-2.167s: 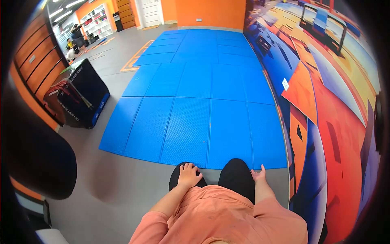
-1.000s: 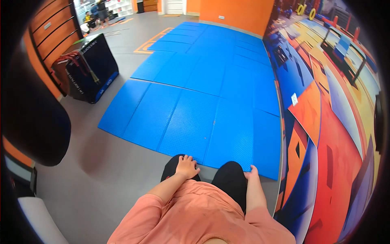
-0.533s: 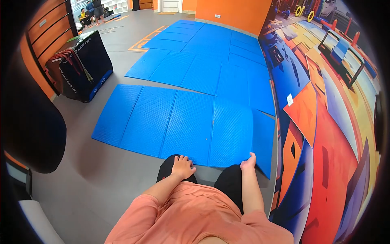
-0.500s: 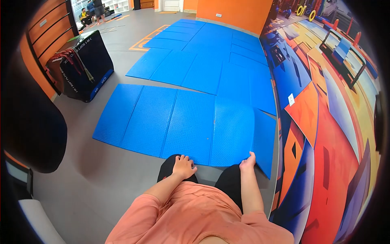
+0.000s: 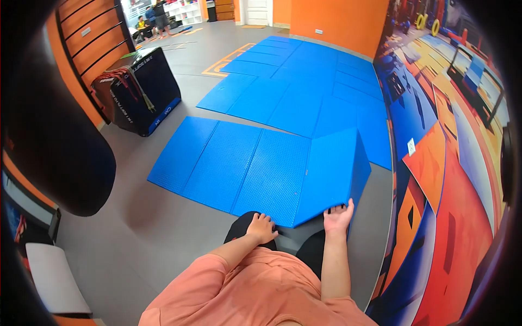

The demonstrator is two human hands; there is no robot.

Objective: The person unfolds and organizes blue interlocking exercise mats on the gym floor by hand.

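Note:
A blue folding mat [image 5: 254,171] with a textured top lies on the floor before my knees. My right hand [image 5: 338,218], palm up, has its fingers curled under the near edge of the mat's right part. That part is raised, with a crease at its top and the end panel sloping down on the right. My left hand [image 5: 262,228] rests on my left knee, close to the mat's near edge, fingers spread and holding nothing.
More blue mats [image 5: 304,76] cover the floor ahead. A black plyo box [image 5: 138,92] with straps on top stands left, behind a dark hanging bag [image 5: 65,136]. A painted wall [image 5: 440,217] runs along my right. People [image 5: 157,19] are far off at upper left.
My right hand has lifted the right part of the mat, which now bends up at a fold. My left hand stays on the knee. The view has shifted left.

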